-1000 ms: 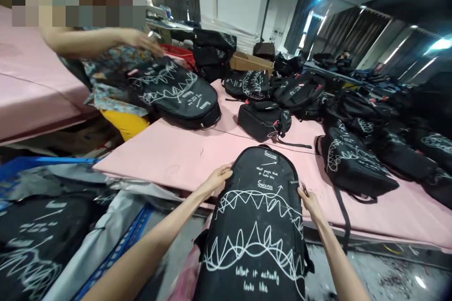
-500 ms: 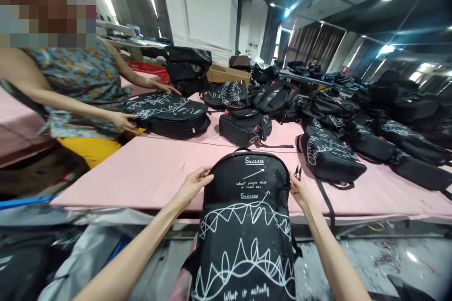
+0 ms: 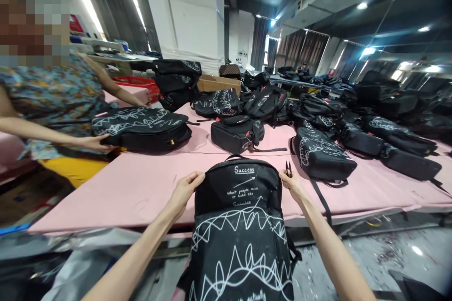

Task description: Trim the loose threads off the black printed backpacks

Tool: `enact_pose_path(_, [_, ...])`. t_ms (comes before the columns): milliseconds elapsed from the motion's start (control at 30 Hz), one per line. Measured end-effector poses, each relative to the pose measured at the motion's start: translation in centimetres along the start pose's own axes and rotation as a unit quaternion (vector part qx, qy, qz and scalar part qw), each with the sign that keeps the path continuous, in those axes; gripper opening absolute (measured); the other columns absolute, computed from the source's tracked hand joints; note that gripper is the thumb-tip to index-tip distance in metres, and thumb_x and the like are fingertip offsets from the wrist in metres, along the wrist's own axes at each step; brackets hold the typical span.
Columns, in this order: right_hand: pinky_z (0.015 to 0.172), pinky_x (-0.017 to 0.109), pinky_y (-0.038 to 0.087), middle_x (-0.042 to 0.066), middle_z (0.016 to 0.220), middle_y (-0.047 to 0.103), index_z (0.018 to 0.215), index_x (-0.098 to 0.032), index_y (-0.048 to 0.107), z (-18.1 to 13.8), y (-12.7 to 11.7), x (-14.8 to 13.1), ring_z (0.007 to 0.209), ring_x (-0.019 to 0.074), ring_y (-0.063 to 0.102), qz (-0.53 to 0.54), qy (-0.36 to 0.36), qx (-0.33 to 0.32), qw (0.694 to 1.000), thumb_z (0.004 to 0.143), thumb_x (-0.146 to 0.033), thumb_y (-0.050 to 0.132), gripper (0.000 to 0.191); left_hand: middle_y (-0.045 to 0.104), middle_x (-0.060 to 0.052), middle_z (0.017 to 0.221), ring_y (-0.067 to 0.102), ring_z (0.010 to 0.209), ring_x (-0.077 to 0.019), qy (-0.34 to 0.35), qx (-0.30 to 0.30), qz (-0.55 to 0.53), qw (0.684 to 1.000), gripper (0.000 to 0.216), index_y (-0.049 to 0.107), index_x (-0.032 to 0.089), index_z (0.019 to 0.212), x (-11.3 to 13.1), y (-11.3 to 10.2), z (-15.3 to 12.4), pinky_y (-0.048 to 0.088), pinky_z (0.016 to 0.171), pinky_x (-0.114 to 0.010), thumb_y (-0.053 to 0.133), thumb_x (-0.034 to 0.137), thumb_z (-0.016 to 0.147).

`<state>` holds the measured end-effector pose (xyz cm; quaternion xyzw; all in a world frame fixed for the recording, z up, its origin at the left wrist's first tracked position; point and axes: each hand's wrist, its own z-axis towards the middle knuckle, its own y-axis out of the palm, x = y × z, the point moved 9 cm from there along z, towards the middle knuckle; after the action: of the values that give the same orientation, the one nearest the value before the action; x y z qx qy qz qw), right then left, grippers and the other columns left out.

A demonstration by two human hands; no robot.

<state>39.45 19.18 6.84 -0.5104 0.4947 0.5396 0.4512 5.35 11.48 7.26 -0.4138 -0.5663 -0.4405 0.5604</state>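
A black backpack with white scribbled lines and the word "Success" leans in front of me against the table edge, its top toward the table. My left hand pinches its upper left edge between thumb and fingers. On the opposite side, my right hand grips the upper right edge. Small dark thread snips are also tucked in my right hand, their points sticking upward. The lower end of the backpack runs out of view.
A co-worker at the left handles another printed backpack lying on the pink table. Several more black backpacks lie at the centre and right. Behind stand a cardboard box and a red crate.
My view has swung slightly, so most things appear shifted left. Both my hands keep hold of the backpack's upper edges. The co-worker's backpack has moved left, toward the co-worker.
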Motion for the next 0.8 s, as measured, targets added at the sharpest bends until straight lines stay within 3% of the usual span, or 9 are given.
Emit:
enact_pose_path(167, [0.043,0.022,0.013,-0.006,0.047,0.038,0.068,-0.012,0.059,-1.6,1.2,-1.3,0.042,0.0038,0.025,-0.029,-0.017,-0.047,0.998,0.059,-0.046,0.071,0.037,0.06,0.0,0.073,0.051,0.07,-0.0139,0.023,-0.059,0.058,0.996,0.031,0.063,0.016,0.073,2.7,0.8,-0.9,0.039,0.064,-0.022,0.067,0.045,0.063])
enact_pose_path(400, [0.052,0.022,0.028,-0.002,0.06,0.049,0.067,-0.013,0.061,-4.0,1.9,-3.0,0.054,0.0077,0.038,-0.067,-0.033,-0.085,0.994,0.055,-0.03,0.073,0.024,0.058,0.0,0.074,0.051,0.068,-0.0138,0.026,-0.156,0.096,0.983,0.024,0.062,0.017,0.078,3.3,1.2,-3.5,0.042,0.062,-0.024,0.068,0.036,0.064])
enact_pose_path(600, [0.066,0.027,0.038,0.0,0.07,0.053,0.065,-0.015,0.06,-5.5,1.6,-4.5,0.068,0.0135,0.049,-0.098,-0.081,-0.123,0.984,0.061,-0.031,0.071,0.02,0.054,0.001,0.07,0.051,0.067,-0.0123,0.078,-0.178,0.107,0.975,0.014,0.064,0.016,0.07,5.1,1.5,-5.9,0.041,0.061,-0.023,0.066,0.029,0.067])
enact_pose_path(700, [0.068,0.027,0.04,0.002,0.076,0.056,0.069,-0.016,0.065,-9.2,2.5,-3.6,0.073,0.015,0.052,-0.175,-0.095,-0.234,0.952,0.067,-0.03,0.069,0.015,0.054,0.001,0.07,0.05,0.066,-0.011,0.064,-0.264,0.178,0.946,0.006,0.067,0.019,0.066,2.6,2.4,-9.8,0.04,0.062,-0.022,0.065,0.024,0.068])
enact_pose_path(800, [0.062,0.023,0.039,0.003,0.077,0.058,0.074,-0.017,0.069,-15.3,3.8,1.4,0.071,0.0136,0.054,-0.306,-0.066,-0.379,0.871,0.074,-0.024,0.063,0.009,0.058,0.0,0.07,0.052,0.069,-0.0122,0.025,-0.386,0.309,0.869,0.008,0.071,0.022,0.066,-3.3,3.8,-15.8,0.04,0.064,-0.022,0.065,0.016,0.066])
